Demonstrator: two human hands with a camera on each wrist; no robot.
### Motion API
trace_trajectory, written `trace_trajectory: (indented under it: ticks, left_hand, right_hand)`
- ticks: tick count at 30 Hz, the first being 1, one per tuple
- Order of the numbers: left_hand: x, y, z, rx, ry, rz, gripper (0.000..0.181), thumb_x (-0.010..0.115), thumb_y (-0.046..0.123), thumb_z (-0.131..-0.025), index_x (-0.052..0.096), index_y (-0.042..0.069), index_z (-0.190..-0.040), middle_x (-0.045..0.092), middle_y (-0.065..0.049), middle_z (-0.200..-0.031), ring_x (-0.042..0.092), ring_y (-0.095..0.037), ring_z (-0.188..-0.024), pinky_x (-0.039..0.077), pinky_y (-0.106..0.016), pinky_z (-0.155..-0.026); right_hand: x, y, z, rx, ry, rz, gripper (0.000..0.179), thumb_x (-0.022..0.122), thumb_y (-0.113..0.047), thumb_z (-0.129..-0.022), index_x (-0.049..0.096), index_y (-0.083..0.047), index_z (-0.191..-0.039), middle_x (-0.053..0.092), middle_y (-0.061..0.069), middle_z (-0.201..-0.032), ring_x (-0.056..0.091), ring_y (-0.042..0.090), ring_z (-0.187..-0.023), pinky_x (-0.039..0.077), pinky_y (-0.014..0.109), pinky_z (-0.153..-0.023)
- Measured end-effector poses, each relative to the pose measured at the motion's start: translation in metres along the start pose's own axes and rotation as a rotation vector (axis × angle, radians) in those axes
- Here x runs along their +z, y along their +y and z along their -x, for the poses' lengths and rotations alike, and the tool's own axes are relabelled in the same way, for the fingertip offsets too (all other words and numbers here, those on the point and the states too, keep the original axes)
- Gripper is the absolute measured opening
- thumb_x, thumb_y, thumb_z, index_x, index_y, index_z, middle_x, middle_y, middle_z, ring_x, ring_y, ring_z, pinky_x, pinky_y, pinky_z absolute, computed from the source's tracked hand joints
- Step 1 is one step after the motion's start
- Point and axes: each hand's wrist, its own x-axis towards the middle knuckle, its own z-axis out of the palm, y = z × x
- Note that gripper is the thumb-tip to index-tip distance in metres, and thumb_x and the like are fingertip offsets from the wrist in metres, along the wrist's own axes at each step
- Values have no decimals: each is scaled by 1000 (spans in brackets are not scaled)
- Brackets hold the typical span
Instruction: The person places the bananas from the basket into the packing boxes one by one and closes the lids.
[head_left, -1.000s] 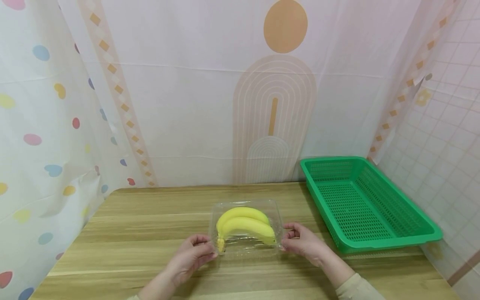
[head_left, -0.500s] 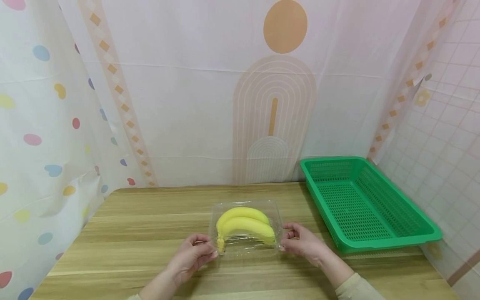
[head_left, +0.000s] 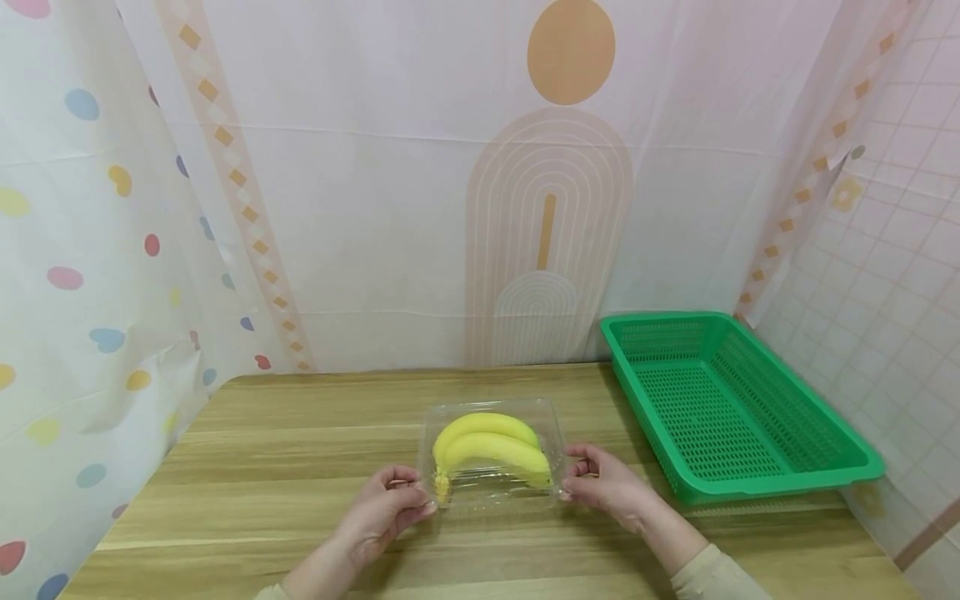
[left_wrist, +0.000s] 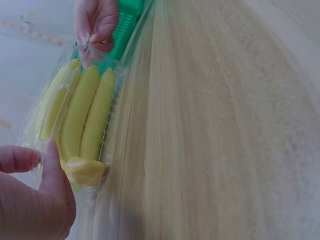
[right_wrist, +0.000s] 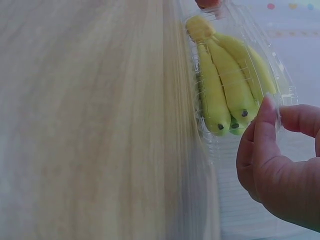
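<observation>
A bunch of yellow bananas (head_left: 491,450) lies inside a clear plastic clamshell box (head_left: 495,502) near the middle of the table. My left hand (head_left: 382,510) pinches the box's near left corner between thumb and fingers. At the opposite side, my right hand (head_left: 609,487) pinches the near right corner. The left wrist view shows the bananas (left_wrist: 80,112) through the clear plastic, their stem end toward my left hand (left_wrist: 37,195). Dark banana tips (right_wrist: 232,120) point toward my right hand (right_wrist: 280,155) in the right wrist view.
A green plastic basket (head_left: 765,487) with slotted sides stands at the right of the wooden table (head_left: 300,442). Behind the table hangs a patterned curtain (head_left: 382,233), with a dotted one (head_left: 97,292) on the left.
</observation>
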Motion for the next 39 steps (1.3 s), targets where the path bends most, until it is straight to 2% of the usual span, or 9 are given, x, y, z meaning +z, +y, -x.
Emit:
trace_trajectory:
  ticks: [13, 20, 33, 39]
  left_hand:
    - [2, -1, -1, 7, 21, -13, 36, 56, -20, -81, 39, -15, -113, 51, -14, -94, 62, -19, -77, 60, -29, -76]
    - [2, -1, -2, 7, 28, -16, 37, 56, -20, -82, 38, -16, -114, 51, -15, -95, 63, -20, -78, 60, -30, -77]
    - [0, -1, 0, -2, 8, -3, 35, 57, -16, -85, 38, -15, -115, 50, -13, -96, 63, -19, -79, 60, -29, -78]
    - [-2, 1, 1, -17, -16, -26, 38, 59, -12, -87, 37, -15, -118, 50, -12, -97, 62, -18, -83, 59, -28, -79]
  right_hand:
    - [1, 2, 0, -10, -2, 17, 61, 60, 11, -90, 26, 20, -140, 43, 12, -99, 54, 19, -84, 58, 32, -81]
    - [2, 3, -1, -19, 15, 30, 64, 61, 11, -85, 28, 20, -140, 45, 14, -99, 53, 19, -83, 58, 29, -78]
    - [0, 3, -1, -10, 7, -4, 61, 60, 10, -90, 28, 20, -140, 44, 12, -100, 53, 19, -87, 58, 31, -82]
    - [-2, 4, 0, -8, 1, -17, 63, 61, 9, -91, 26, 20, -141, 44, 12, -101, 55, 18, -88, 58, 32, -84]
